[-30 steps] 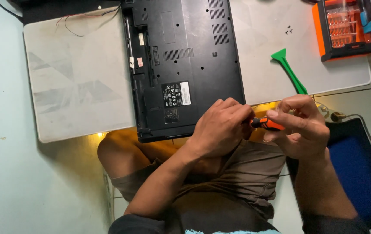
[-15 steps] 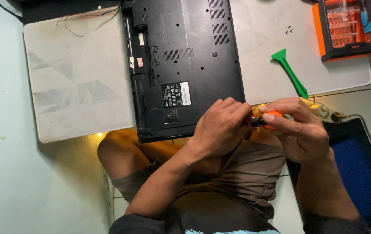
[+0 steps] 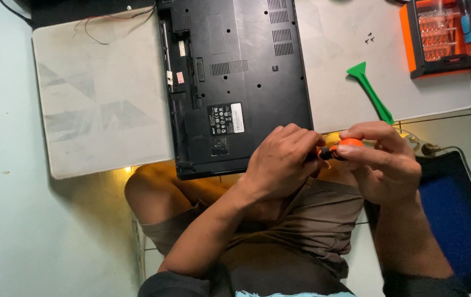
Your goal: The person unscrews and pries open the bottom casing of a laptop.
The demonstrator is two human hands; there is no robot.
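Note:
My right hand [image 3: 385,162] holds an orange-and-black screwdriver [image 3: 341,148] by its handle, just past the near right corner of a black laptop [image 3: 234,82] that lies upside down on a pale mat [image 3: 98,99]. My left hand [image 3: 280,162] is closed around the screwdriver's front end, fingers curled over the tip, which is hidden. Both hands hover above my lap, close to the laptop's near edge.
A green plastic pry tool [image 3: 370,91] lies on the mat to the right of the laptop. An orange bit case [image 3: 443,36] sits at the far right, with a few tiny screws [image 3: 370,37] beside it. A blue cushion [image 3: 455,214] lies at my right. Thin wires [image 3: 109,25] trail at the mat's far edge.
Both hands stay together on the screwdriver. The right hand has shifted its grip slightly, so more of the orange handle shows.

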